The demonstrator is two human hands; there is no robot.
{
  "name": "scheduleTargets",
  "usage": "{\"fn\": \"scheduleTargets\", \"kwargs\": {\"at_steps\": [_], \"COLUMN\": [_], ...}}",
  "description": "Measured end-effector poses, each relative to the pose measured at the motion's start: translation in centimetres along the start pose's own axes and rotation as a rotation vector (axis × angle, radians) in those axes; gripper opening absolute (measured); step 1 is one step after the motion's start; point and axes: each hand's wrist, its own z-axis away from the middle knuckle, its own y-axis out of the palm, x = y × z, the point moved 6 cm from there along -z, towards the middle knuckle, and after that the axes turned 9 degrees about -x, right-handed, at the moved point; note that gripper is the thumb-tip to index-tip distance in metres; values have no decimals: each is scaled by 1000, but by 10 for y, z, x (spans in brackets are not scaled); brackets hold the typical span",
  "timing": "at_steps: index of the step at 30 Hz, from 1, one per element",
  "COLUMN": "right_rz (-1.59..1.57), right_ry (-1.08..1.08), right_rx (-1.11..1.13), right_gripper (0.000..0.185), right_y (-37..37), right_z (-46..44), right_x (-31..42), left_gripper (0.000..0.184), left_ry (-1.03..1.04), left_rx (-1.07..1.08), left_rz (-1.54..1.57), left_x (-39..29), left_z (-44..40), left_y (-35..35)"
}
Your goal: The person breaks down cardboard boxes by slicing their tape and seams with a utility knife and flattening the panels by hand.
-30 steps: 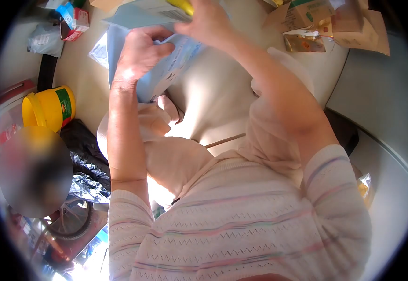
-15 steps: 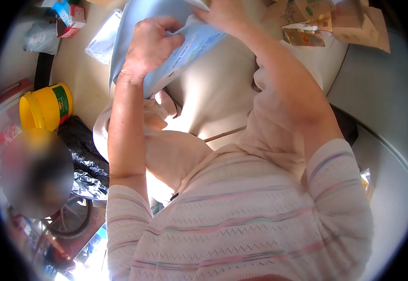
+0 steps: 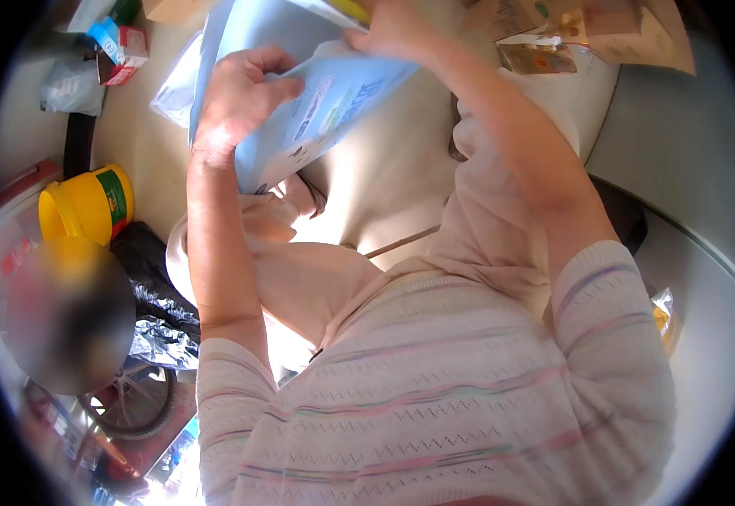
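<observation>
A light blue printed plastic bag (image 3: 334,101) hangs with its mouth open at the top of the view. My left hand (image 3: 245,97) is closed on its near rim, thumb and fingers bent over the edge. At the right part of the rim, where the plastic is crumpled, my right hand (image 3: 397,34) is closed on the bag; its far fingers are partly hidden. Beside those fingers, at the top edge of the picture, shows a yellow-green thing (image 3: 351,8), too cut off to name. The inside of the bag is mostly out of sight.
On the left lie a yellow bucket (image 3: 85,202), a black plastic bag (image 3: 152,278), a red-and-blue box (image 3: 120,52) and a wheel (image 3: 136,401). A clear plastic packet (image 3: 175,88) is beside the blue bag. Open cardboard packaging (image 3: 616,34) stands upper right. A blurred round shape covers the lower left.
My left hand and the blue bag have shifted a little left and down. More of the bag's printed front shows. The yellow-green thing has come into view beside my right hand.
</observation>
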Motion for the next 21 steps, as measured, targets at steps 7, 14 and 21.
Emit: {"fn": "scheduleTargets", "kwargs": {"at_steps": [7,14,21], "right_rz": [8,56,47], "right_ry": [69,73,163], "right_rx": [131,150,176], "right_gripper": [44,39,38], "right_y": [14,23,27], "right_z": [10,20,23], "right_x": [-17,-18,-14], "left_gripper": [25,32,18], "left_ry": [119,732,542], "left_rx": [-49,-400,-279], "left_rz": [-250,-879,-797], "left_x": [1,-46,-21], "left_z": [-3,26,17], "left_y": [11,73,72]}}
